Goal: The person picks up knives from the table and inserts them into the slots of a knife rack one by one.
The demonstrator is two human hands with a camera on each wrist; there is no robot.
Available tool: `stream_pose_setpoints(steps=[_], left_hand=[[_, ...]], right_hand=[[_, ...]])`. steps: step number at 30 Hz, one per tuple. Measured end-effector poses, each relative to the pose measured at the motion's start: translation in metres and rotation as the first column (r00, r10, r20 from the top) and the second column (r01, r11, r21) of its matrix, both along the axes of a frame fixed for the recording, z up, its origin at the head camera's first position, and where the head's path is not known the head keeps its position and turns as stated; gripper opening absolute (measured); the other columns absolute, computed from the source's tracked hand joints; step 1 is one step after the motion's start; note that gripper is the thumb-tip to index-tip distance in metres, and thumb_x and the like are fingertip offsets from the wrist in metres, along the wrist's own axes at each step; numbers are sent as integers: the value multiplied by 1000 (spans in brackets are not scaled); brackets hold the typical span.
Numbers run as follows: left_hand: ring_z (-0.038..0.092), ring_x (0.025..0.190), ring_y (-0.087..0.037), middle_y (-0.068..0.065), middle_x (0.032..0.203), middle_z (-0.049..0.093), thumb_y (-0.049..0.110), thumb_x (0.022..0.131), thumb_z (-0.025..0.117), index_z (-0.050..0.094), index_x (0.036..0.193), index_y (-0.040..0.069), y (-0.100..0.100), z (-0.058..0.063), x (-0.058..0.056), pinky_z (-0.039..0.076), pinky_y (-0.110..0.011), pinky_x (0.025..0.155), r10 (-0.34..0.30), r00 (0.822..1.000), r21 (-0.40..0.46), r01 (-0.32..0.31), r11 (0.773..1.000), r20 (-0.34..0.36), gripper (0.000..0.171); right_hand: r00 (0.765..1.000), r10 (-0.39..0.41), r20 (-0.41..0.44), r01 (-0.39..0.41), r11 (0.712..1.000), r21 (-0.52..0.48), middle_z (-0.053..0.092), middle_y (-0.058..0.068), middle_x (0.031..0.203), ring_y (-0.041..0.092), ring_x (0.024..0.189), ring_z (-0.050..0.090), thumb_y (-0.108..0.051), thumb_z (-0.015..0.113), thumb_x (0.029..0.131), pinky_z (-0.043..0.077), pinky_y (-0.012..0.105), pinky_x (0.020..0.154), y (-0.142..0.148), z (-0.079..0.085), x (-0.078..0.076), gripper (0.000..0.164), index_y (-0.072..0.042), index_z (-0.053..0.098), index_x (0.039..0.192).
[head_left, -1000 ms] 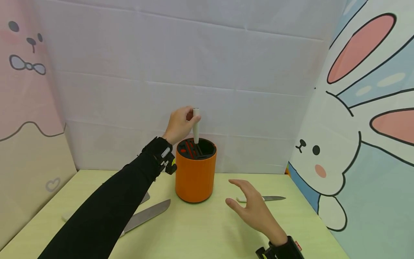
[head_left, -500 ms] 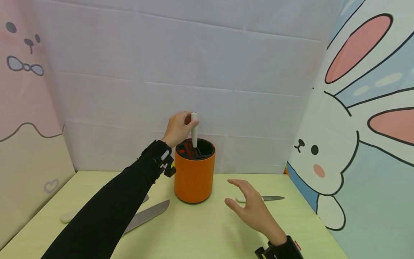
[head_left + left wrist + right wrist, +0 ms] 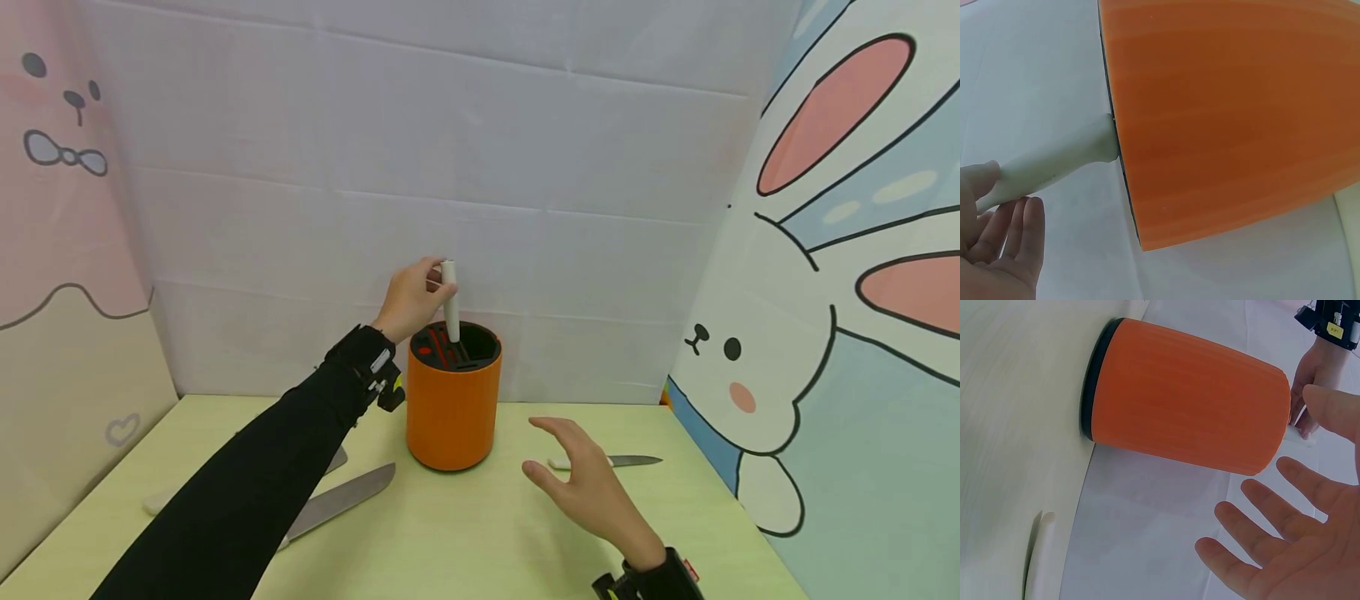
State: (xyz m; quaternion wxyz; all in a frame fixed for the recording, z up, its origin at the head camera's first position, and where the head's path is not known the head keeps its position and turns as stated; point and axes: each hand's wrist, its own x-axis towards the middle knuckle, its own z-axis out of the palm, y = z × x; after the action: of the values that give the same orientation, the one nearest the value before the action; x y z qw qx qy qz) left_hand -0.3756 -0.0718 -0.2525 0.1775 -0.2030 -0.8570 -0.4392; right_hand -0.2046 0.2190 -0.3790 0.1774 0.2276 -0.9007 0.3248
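Between thumb and fingers, my left hand (image 3: 412,298) pinches the upper end of a white-handled knife (image 3: 450,304). Its handle stands upright out of the slotted black top of an orange knife block (image 3: 453,417); the blade is hidden inside. The left wrist view shows the handle's lower end (image 3: 1100,140) at the block's rim, with the fingertips (image 3: 1034,206) around the other end. My right hand (image 3: 588,487) hovers over the table with fingers spread and nothing in them, near a small white-handled paring knife (image 3: 633,459) that lies behind it.
A wide-bladed knife (image 3: 341,504) lies left of the block, partly under my left sleeve. Another white handle (image 3: 159,502) and a blade tip (image 3: 337,459) show beside the sleeve. A white cloth wall (image 3: 600,317) stands behind the table.
My left hand has come down slightly with the knife, so its handle sits lower over the block. The right hand stays where it was.
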Motion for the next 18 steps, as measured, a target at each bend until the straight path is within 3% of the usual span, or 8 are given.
stream_pose_setpoints(steps=[8, 18], left_hand=[[66, 121, -36, -22, 141, 61, 21, 107, 66, 37, 163, 4, -3, 0, 9, 57, -48, 100, -2, 1000, 42, 3, 999, -11, 65], [64, 122, -36, -20, 145, 59, 25, 107, 66, 44, 160, 4, -15, -2, 36, 54, -48, 104, 35, 993, 21, -33, 999, -115, 61]], right_hand=[[1000, -3, 5, 3, 1000, 5, 61, 6, 148, 32, 138, 57, -29, 79, 99, 49, 59, 111, 1, 0, 0, 55, -15, 60, 149], [1000, -5, -17, 5, 1000, 4, 61, 8, 147, 33, 136, 58, -26, 80, 98, 50, 60, 109, 3, 2, -1, 55, -14, 60, 148]])
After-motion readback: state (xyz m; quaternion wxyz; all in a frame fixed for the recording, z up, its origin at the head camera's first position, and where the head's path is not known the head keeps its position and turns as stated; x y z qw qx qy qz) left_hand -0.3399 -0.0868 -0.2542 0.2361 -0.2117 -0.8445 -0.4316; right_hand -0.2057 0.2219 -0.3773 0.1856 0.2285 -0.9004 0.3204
